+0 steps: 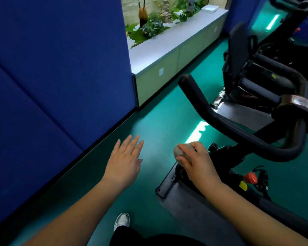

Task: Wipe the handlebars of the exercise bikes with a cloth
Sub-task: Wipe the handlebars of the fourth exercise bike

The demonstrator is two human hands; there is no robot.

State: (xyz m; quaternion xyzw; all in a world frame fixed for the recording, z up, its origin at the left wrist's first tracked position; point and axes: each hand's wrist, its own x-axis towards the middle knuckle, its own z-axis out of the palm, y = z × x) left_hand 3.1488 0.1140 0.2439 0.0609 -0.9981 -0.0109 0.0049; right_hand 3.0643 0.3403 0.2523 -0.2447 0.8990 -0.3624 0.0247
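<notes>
A: Where do we stand? Our right hand [194, 160] has its fingers curled tight around the small balled-up grey cloth [178, 151], and it is held in the air, well short of the bike.

B: Yes, and our left hand [124, 157] is flat with fingers straight and a little spread, holding nothing, out over the green vinyl floor [149, 121].

A: The curved black foam-padded handlebar [220, 119] of the nearest black exercise bike [256, 174] sits up and to the right of the cloth. No contact yet, we judge.

B: So what could go wrong? With the cloth wadded that small, we may only dab the grip and miss its underside and the rounded end.

A: Agreed. We could also skip the far side of the bar, near the console with the red-edged label [300, 101], because it is partly out of frame.

B: And our white sneaker [122, 221] is close to the grey base plate [185, 201]; stepping in without looking, we might trip on its edge.

A: There is a second dark bike [247, 59] beyond, by the long pale cabinet [176, 50]. We could forget it.
</notes>
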